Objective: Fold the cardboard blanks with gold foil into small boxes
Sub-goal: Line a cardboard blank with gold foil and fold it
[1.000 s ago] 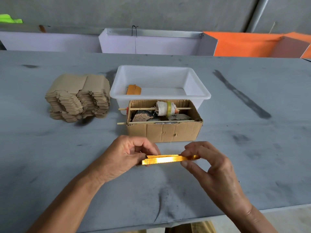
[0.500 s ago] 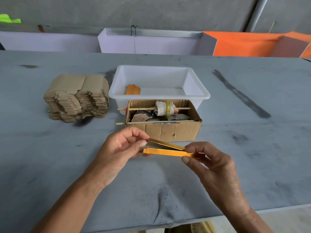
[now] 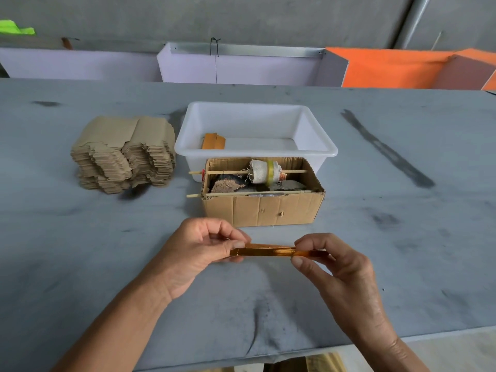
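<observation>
Gold-foil cardboard blank (image 3: 264, 251) — a thin, flat strip seen almost edge-on — hangs in the air just in front of the open brown corrugated cardboard box (image 3: 261, 208), above the grey counter (image 3: 80, 251) and not touching it. The left hand (image 3: 200, 249) pinches the blank's left end between thumb and curled fingers, and the right hand (image 3: 326, 260) pinches its right end the same way, so the piece is stretched level between the two. Holding it by both ends like this leaves the middle free, which looks like the grip one wants for pressing a crease or popping the flattened panels open; a second layer shows along the top edge, so the blank seems partly folded or only just opening.

Behind the brown box, touching or nearly touching it, stands a white rectangular plastic tub (image 3: 326, 149) with one orange-gold folded piece (image 3: 213, 141) lying at its left end — likely the place for finished boxes, kept within easy reach. To the left of the brown box, well apart from it, sits a tall stack of plain brown cardboard blanks (image 3: 123, 154), their notched edges facing the person. Inside the brown box a cloth-wrapped spool (image 3: 264, 171) rides on a thin wooden stick (image 3: 222, 172) laid across the walls, over some rough dark lumps I cannot identify. With one piece in the tub and a tall stack waiting, the job looks barely begun.
</observation>
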Available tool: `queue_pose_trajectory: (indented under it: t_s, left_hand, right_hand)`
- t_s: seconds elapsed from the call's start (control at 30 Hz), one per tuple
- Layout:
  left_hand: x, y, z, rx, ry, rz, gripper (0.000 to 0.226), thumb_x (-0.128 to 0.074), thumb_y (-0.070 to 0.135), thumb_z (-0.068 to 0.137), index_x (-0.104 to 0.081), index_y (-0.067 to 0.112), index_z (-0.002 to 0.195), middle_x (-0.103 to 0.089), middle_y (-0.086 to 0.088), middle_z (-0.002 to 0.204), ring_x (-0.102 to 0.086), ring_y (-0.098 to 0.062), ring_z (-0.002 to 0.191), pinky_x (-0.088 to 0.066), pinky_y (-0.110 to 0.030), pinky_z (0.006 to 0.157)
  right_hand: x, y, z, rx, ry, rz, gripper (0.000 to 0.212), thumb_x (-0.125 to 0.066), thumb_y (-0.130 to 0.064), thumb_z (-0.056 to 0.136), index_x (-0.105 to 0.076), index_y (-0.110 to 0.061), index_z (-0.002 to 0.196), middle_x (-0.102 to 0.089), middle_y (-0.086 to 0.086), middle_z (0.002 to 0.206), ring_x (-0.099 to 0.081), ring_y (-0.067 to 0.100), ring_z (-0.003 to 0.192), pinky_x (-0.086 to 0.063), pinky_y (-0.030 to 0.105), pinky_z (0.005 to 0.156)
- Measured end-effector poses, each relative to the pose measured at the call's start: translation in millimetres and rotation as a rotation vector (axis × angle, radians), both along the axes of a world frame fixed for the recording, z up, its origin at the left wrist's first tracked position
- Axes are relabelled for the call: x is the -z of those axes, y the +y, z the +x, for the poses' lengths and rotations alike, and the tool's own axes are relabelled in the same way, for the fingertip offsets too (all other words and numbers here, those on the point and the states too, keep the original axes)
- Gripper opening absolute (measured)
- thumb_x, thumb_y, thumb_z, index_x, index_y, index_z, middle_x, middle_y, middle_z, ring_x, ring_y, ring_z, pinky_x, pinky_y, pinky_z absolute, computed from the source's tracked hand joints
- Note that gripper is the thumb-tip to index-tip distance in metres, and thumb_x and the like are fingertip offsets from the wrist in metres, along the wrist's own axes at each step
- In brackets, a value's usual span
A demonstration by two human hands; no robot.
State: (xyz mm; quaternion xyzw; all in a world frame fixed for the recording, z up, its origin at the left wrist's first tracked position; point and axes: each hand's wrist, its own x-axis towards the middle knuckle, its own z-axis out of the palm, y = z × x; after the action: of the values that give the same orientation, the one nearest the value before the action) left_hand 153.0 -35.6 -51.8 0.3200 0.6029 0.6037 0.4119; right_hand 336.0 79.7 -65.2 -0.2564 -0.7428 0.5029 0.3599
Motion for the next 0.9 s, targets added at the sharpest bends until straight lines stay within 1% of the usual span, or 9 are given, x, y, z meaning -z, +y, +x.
queue_pose_trajectory:
  t_s: [0.1, 0.27, 0.37, 0.43, 0.53, 0.7, 0.77, 0.83, 0.9]
  left_hand:
    - [0.9, -0.1, -1.0, -0.005, -0.024, 0.03, 0.009, -0.068, 0.012, 0.064, -0.076, 0.01, 0.07, -0.073, -0.012, 0.088, -0.069, -0.018, 0.075, -0.055, -0.022, 0.068]
    - [-0.1, -1.1, 0.5, -0.027, -0.072, 0.103, 0.02, -0.066, 0.022, 0.072, -0.076, 0.007, 0.079, -0.071, -0.017, 0.094, -0.069, -0.023, 0.083, -0.056, -0.025, 0.073]
    - [0.4, -2.3, 3.0, -0.031, -0.058, 0.115, 0.016, -0.072, 0.024, 0.079, -0.077, 0.009, 0.082, -0.071, -0.018, 0.095, -0.069, -0.023, 0.083, -0.055, -0.024, 0.074]
    - [1.4, -1.9, 4.7, -0.046, 0.002, 0.102, 0.014, -0.071, 0.019, 0.07, -0.076, 0.011, 0.081, -0.073, -0.012, 0.091, -0.069, -0.018, 0.081, -0.054, -0.021, 0.075]
    - [2.3, -0.7, 6.9, -0.08, 0.032, 0.106, 0.016, -0.083, 0.01, 0.062, -0.074, 0.011, 0.075, -0.074, -0.008, 0.089, -0.067, -0.013, 0.079, -0.054, -0.019, 0.077]
    - [2.1, 1.5, 6.9, -0.098, 0.045, 0.114, 0.02, -0.072, 0.011, 0.06, -0.07, 0.007, 0.079, -0.074, -0.006, 0.087, -0.066, -0.01, 0.078, -0.052, -0.015, 0.073]
    - [2.1, 1.1, 5.8, -0.073, 0.073, 0.101, 0.022, -0.071, 0.011, 0.06, -0.07, 0.005, 0.082, -0.074, -0.006, 0.087, -0.066, -0.008, 0.076, -0.051, -0.014, 0.07]
    - [2.4, -0.9, 4.4, -0.055, 0.096, 0.086, 0.023, -0.072, 0.011, 0.06, -0.07, 0.005, 0.082, -0.073, -0.008, 0.088, -0.066, -0.008, 0.077, -0.051, -0.014, 0.07]
    - [1.7, -3.5, 1.4, -0.037, 0.104, 0.082, 0.02, -0.073, 0.01, 0.061, -0.072, 0.007, 0.081, -0.073, -0.011, 0.089, -0.066, -0.009, 0.078, -0.051, -0.014, 0.072]
  right_hand:
    - [-1.5, 0.0, -1.3, -0.008, 0.024, -0.101, 0.022, -0.076, 0.002, 0.07, -0.07, -0.018, 0.071, -0.071, -0.002, 0.08, -0.067, 0.008, 0.075, -0.049, 0.012, 0.07]
    - [-1.8, -0.1, -3.2, 0.033, 0.055, -0.212, 0.023, -0.078, 0.002, 0.068, -0.073, -0.02, 0.073, -0.071, -0.002, 0.072, -0.064, 0.004, 0.066, -0.048, 0.011, 0.063]
    - [-2.7, -0.5, -4.0, 0.05, 0.053, -0.231, 0.024, -0.078, 0.002, 0.068, -0.073, -0.02, 0.073, -0.07, -0.003, 0.07, -0.063, 0.003, 0.064, -0.048, 0.011, 0.062]
    - [-3.5, -1.0, -4.2, 0.049, 0.04, -0.232, 0.023, -0.078, 0.002, 0.068, -0.073, -0.021, 0.073, -0.071, -0.003, 0.072, -0.064, 0.003, 0.066, -0.048, 0.012, 0.063]
    - [-4.3, -3.7, -3.5, 0.037, 0.007, -0.203, 0.024, -0.079, 0.0, 0.068, -0.072, -0.023, 0.071, -0.07, -0.003, 0.074, -0.063, 0.004, 0.066, -0.047, 0.012, 0.062]
    - [-6.1, -5.1, -1.0, -0.024, -0.063, -0.297, 0.022, -0.081, -0.005, 0.068, -0.073, -0.023, 0.076, -0.069, -0.001, 0.069, -0.06, 0.006, 0.063, -0.045, 0.014, 0.057]
    - [-9.2, -5.9, -0.7, -0.071, -0.069, -0.328, 0.013, -0.081, -0.014, 0.067, -0.072, -0.019, 0.075, -0.067, 0.0, 0.067, -0.057, 0.006, 0.059, -0.042, 0.014, 0.055]
    - [-11.5, -7.8, -0.8, -0.105, -0.091, -0.314, 0.013, -0.078, -0.027, 0.066, -0.072, -0.017, 0.073, -0.065, -0.001, 0.063, -0.053, 0.005, 0.055, -0.039, 0.012, 0.051]
    - [-13.2, -9.0, -1.2, -0.134, -0.104, -0.322, 0.008, -0.073, -0.024, 0.075, -0.071, -0.017, 0.072, -0.064, 0.0, 0.062, -0.053, 0.007, 0.056, -0.041, 0.015, 0.053]
